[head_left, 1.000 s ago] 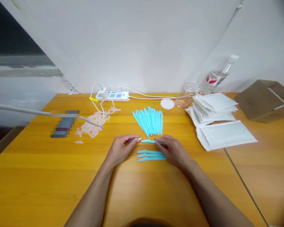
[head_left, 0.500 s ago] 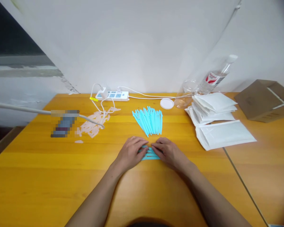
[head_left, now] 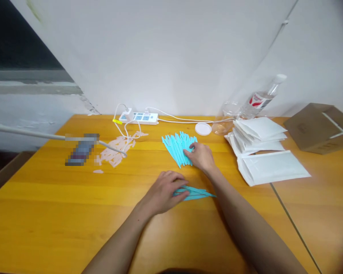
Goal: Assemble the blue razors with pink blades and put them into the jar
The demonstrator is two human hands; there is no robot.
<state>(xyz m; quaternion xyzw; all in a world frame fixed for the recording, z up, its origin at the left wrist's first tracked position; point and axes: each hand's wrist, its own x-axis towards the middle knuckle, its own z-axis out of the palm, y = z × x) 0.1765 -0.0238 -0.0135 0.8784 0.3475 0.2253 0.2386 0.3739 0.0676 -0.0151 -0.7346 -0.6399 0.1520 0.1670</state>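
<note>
Looks light, stiff and slightly slippery in the far fan of blue razor-like sticks (head_left: pixel 174 148); calls for a mid-length pinch. Reaches over its right side with right hand (head_left: pixel 200 155), fingers half-curled, hold unclear. Closes left hand (head_left: pixel 164 191) loosely around the left end of the near bunch (head_left: pixel 200 195). Compared with earlier, shows right hand shifted far, near bunch crossed instead of parallel.

Wkspace, type unclear: wooden tbl (head_left: pixel 54 213).

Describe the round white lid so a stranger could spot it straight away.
On the wooden table, look near the wall, between the white power strip and the clear container. The lid lies flat beside the container, the only white disc on the tabletop.
</note>
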